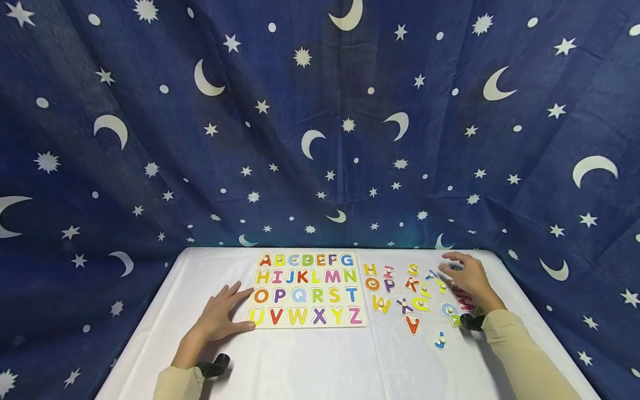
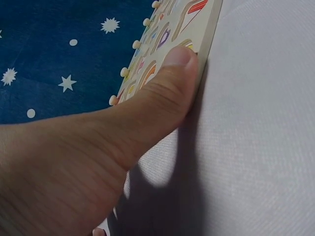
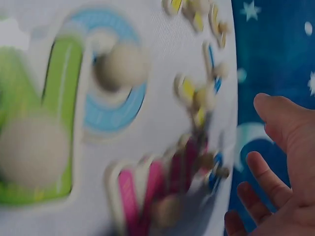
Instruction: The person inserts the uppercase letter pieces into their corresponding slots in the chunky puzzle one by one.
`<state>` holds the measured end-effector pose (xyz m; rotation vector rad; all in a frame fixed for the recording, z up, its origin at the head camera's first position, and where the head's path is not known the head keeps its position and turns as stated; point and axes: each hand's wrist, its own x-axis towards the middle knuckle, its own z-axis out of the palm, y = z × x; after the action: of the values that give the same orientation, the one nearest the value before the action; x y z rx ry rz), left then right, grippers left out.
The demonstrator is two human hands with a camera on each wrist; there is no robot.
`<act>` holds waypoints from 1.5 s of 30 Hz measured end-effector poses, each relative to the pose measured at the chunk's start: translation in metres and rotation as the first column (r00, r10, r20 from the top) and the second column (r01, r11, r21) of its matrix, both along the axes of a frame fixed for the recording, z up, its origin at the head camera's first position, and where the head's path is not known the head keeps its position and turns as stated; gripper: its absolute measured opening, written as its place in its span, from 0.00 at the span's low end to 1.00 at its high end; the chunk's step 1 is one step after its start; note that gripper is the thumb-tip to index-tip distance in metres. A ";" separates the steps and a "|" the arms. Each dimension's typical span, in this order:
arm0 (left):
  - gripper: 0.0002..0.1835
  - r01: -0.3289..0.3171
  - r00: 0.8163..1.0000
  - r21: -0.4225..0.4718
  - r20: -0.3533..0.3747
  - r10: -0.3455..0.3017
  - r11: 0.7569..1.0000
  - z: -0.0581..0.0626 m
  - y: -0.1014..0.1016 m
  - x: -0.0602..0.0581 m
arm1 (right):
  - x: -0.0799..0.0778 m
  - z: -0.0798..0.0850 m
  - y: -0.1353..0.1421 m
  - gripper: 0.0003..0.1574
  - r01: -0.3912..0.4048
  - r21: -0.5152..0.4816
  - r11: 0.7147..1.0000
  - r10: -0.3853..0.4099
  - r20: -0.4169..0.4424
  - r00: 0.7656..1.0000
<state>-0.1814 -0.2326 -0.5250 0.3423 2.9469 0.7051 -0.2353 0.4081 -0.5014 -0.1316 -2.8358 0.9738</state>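
A cream letter puzzle board (image 1: 362,320) lies flat on the table, with knobbed pieces along its far row. At its left edge is my left hand (image 1: 217,316), fingers spread; the thumb (image 2: 170,83) rests on the near left corner by the U. My right hand (image 1: 470,278) hovers over loose letters at the right. Its thumb and fingers stand apart with nothing between them in the right wrist view. Beneath and around it are a magenta M (image 1: 466,303), a light-blue ring-shaped letter (image 3: 115,120) and a green letter (image 3: 64,73), blurred up close.
Several loose knobbed letters lie between board and right hand, among them an orange O (image 1: 371,284), a yellow W (image 1: 380,304) and a red V-shaped piece (image 1: 412,325). A blue J (image 1: 440,340) lies nearer me. A starry blue curtain (image 1: 280,139) hangs behind the white table (image 1: 310,361).
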 end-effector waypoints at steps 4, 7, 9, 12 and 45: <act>0.53 -0.005 1.000 -0.008 0.010 0.005 1.000 0.001 0.001 0.000 | 0.005 -0.005 0.015 0.30 0.072 -0.024 0.997 -0.070 0.083 0.994; 0.53 -0.009 1.000 -0.010 0.014 0.009 1.000 0.001 0.001 -0.001 | 0.008 -0.008 0.024 0.31 0.118 -0.033 0.992 -0.112 0.138 0.984; 0.53 -0.009 1.000 -0.011 0.007 0.009 1.000 0.001 0.001 -0.001 | 0.008 -0.010 0.028 0.30 0.136 -0.031 0.990 -0.130 0.153 0.980; 0.52 -0.008 1.000 -0.010 0.003 0.008 1.000 0.002 0.001 -0.001 | 0.009 -0.011 0.032 0.29 0.147 -0.011 0.989 -0.144 0.147 0.979; 0.53 -0.007 1.000 -0.004 0.013 0.007 1.000 0.000 0.001 -0.001 | -0.003 -0.017 0.028 0.20 0.262 0.008 0.965 -0.261 0.138 0.955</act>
<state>-0.1823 -0.2315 -0.5250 0.3258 2.9384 0.6989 -0.2379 0.4357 -0.5184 -0.5818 -2.8358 0.9543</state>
